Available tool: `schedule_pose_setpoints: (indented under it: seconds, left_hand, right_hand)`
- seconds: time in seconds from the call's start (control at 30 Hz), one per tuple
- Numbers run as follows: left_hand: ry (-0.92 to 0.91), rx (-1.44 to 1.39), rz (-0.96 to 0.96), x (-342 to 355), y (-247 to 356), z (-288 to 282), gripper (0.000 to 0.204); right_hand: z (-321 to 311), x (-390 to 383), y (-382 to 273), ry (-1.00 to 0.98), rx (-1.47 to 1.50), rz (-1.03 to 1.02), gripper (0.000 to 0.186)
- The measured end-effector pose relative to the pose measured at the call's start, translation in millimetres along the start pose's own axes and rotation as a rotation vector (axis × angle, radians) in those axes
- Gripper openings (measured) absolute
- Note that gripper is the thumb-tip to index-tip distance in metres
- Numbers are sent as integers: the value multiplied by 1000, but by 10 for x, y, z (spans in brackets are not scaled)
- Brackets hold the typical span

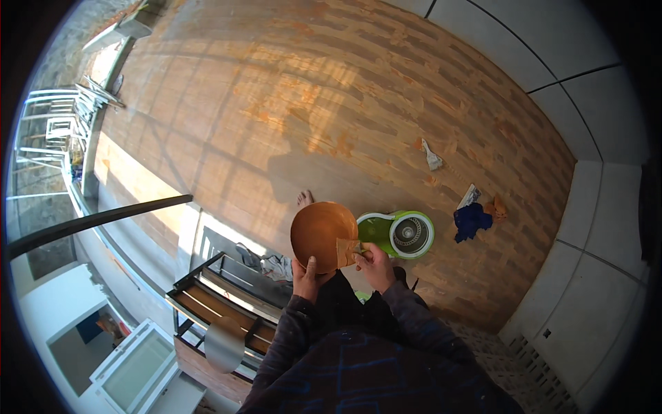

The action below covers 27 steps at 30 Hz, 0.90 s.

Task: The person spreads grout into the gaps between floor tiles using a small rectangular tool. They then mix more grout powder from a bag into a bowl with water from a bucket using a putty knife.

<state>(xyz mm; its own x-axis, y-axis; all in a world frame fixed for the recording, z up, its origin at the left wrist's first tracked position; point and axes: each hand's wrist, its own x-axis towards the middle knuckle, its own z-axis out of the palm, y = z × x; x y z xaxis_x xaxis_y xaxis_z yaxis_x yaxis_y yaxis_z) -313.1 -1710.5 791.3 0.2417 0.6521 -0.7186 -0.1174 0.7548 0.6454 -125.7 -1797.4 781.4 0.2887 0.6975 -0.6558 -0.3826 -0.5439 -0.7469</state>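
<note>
A round orange-brown bowl [319, 231] is held in front of my body, its inside coated in the same colour. My left hand [305, 279] grips its near left rim, thumb on the inner side and fingers underneath. In my right hand [376, 268] is a putty knife [347, 252], its wide flat blade smeared brown. That blade lies over the bowl's right rim. My right fingers are closed round the handle, which they mostly hide.
A green mop bucket [378, 230] with a round wringer basket [411, 234] stands just right of the bowl. Farther right lie a dark blue cloth [473, 222] and a white scrap [432, 156]. A black metal frame [227, 303] stands at left. Orange patches mark the wood-patterned floor [227, 138].
</note>
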Motion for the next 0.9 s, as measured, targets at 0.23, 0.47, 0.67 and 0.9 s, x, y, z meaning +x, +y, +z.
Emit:
schedule_pose_setpoints:
  seconds: [0.23,0.47,0.67,0.9]
  left_hand:
    - [-121,389,-16,1192,716,-538,50]
    - [-60,415,-78,2112,688,-727,49]
    - [221,435,-65,3299,434,-1034,48]
    - [390,437,55,4823,113,-1077,53]
  right_hand:
    - [1055,999,-271,126,-279,33,25]
    - [1170,1899,-169,214,-425,-105,24]
    - [185,3729,1098,329,-83,-18,23]
    - [-217,6479,2618,629,-737,-308,31]
